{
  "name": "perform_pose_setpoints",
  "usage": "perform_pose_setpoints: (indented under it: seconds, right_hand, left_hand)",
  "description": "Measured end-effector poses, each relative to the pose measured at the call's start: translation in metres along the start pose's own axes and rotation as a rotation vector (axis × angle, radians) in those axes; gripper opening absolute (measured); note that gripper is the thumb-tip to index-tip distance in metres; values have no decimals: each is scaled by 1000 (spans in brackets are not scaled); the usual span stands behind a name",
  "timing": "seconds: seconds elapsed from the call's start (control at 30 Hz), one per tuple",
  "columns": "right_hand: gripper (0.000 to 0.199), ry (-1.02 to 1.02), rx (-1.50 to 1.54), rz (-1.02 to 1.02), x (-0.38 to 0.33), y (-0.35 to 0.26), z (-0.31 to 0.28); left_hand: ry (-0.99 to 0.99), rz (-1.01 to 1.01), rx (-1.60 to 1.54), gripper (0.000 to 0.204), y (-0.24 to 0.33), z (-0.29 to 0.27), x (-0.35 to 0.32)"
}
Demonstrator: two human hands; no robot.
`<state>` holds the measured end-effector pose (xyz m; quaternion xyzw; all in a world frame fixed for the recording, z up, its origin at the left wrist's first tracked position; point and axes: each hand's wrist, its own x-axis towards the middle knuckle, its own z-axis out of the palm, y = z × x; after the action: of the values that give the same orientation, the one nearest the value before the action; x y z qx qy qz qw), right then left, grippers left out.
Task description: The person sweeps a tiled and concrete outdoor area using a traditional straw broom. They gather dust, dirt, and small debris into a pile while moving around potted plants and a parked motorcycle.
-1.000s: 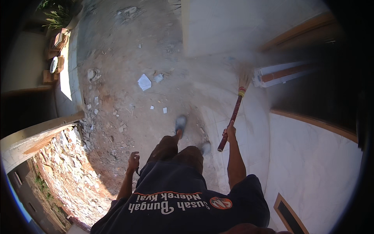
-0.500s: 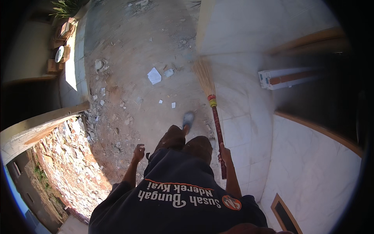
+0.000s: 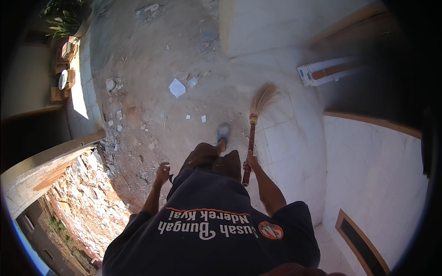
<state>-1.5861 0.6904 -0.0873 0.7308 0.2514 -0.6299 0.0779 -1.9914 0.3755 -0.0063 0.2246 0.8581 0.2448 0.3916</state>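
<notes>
My right hand (image 3: 251,160) is wrapped round the dark red handle of a broom (image 3: 251,143). The broom points away from me, with its straw bristles fanned out and slightly blurred over the dusty white tiles (image 3: 282,140). Red and yellow bands bind the bristles to the handle. At my left side hangs my left hand (image 3: 162,173), with its fingers loosely bent and apart and nothing seen in them. A white torn sheet-like piece (image 3: 177,88) lies on the dirty floor ahead, beside a smaller pale scrap (image 3: 192,82).
Rubble (image 3: 92,193) spreads in sunlight beyond a low ledge (image 3: 55,158) at the left. A long carton (image 3: 306,75) lies at a dark doorway on the right. Boxes (image 3: 57,94) and a potted plant (image 3: 64,23) stand far left. Small white chips dot the floor.
The broom's bristles have swung to the right and nearer to me, off the dirt edge and over the tiles. My right hand has moved slightly forward and left with the handle.
</notes>
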Motion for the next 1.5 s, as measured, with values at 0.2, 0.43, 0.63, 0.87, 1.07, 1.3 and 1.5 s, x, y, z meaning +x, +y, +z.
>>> perform_pose_setpoints:
  seconds: [0.2, 0.43, 0.63, 0.87, 1.07, 1.3, 1.5]
  right_hand:
    - [65, 2, -71, -123, -80, 58, -10]
    - [61, 253, 276, -214, -150, 197, 35]
    - [63, 13, 870, -30, -63, 209, 155]
    - [61, -183, 422, -97, -80, 208, 197]
    - [56, -38, 327, -138, -180, 199, 141]
    - [59, 229, 611, -118, -187, 167, 233]
    - [63, 66, 775, 67, -98, 93, 328]
  left_hand:
    - [-123, 103, 91, 28, -116, -11, -9]
    - [-138, 284, 111, 28, -97, -42, -16]
    - [-77, 358, 116, 28, -125, -112, -66]
    - [-30, 81, 28, 27, -241, -168, -112]
    - [-30, 232, 412, 22, -289, -183, -84]
    - [-231, 100, -13, 30, -227, -217, 34]
    - [-171, 288, 112, 27, -136, -266, 144]
